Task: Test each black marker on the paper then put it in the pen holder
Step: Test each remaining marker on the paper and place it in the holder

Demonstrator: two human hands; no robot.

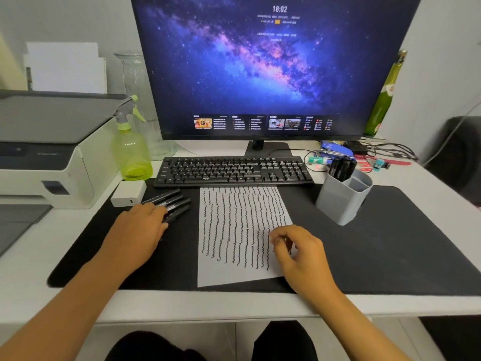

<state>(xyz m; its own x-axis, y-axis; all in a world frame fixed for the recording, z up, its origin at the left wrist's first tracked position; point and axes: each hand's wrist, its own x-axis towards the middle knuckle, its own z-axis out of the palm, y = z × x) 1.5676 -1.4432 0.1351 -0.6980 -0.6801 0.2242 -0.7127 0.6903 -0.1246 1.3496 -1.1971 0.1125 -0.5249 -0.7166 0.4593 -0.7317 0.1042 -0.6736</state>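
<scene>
Several black markers (173,200) lie in a loose row on the black desk mat, left of the paper. My left hand (141,225) rests on their near ends with its fingers laid flat across them. The white paper (234,267) lies in the middle of the mat, covered with wavy black test lines. Over its right edge hovers my right hand (296,247), fingers loosely curled and holding nothing. The grey pen holder (338,204) stands right of the paper, with several black markers (342,166) upright in its back compartment.
A black keyboard (234,170) and a monitor (273,66) stand behind the paper. At the left are a printer (44,152), a green spray bottle (131,152) and a white charger (128,192). Cables and small stationery (364,155) clutter the back right.
</scene>
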